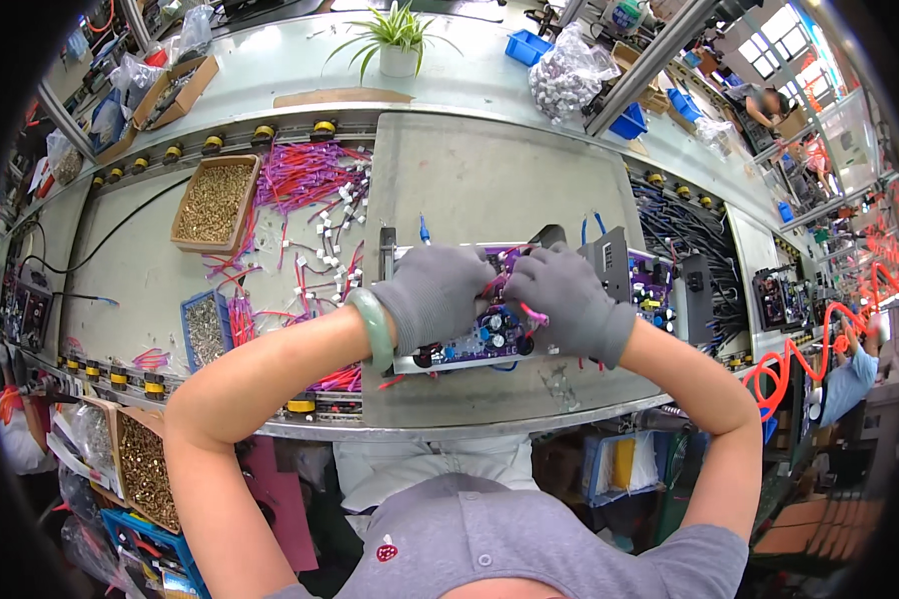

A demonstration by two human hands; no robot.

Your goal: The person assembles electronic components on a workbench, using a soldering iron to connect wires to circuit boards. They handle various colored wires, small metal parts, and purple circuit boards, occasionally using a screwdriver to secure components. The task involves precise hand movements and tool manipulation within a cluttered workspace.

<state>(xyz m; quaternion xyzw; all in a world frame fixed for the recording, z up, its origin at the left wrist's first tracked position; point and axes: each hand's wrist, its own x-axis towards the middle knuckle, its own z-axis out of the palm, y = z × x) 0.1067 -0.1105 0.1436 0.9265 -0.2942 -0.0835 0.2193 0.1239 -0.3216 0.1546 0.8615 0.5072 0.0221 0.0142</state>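
My left hand (438,293) and right hand (566,299), both in grey gloves, work close together over a purple circuit board (469,348) in a metal tray-like housing. The fingers of both hands are curled and pinched near the board's middle. Between the fingertips runs a red-pink wire (493,287). A pink-sleeved wire end (533,315) sticks out below my right fingers. Exactly what the left fingertips grip is hidden. Black capacitors show under my hands, and a dark upright plate (606,266) stands right of my right hand.
Left of the board lie red-pink wires with white connectors (305,180), a box of brass-coloured parts (213,203) and a blue bin of small metal parts (205,329). Black cables (684,235) and another circuit board (779,297) are on the right. A potted plant (398,60) stands behind.
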